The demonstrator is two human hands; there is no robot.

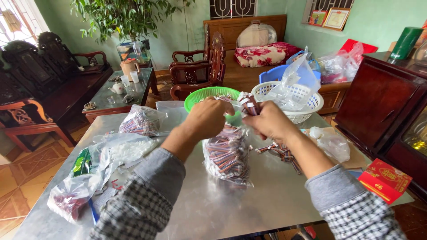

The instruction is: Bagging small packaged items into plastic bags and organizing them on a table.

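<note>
Both forearms, in grey cuffs over checked sleeves, reach forward and angle inward above the metal surface (pixel 249 209). The left hand (pixel 209 118) is curled knuckles-up, fingers pinching the top of a clear plastic bag (pixel 227 155) stuffed with red, white and blue striped sachets, which stands on the surface below both hands. The right hand (pixel 271 121) is closed around a small bundle of sachets (pixel 249 103) just above the bag's mouth. A green basket (pixel 200 95) sits just behind
</note>
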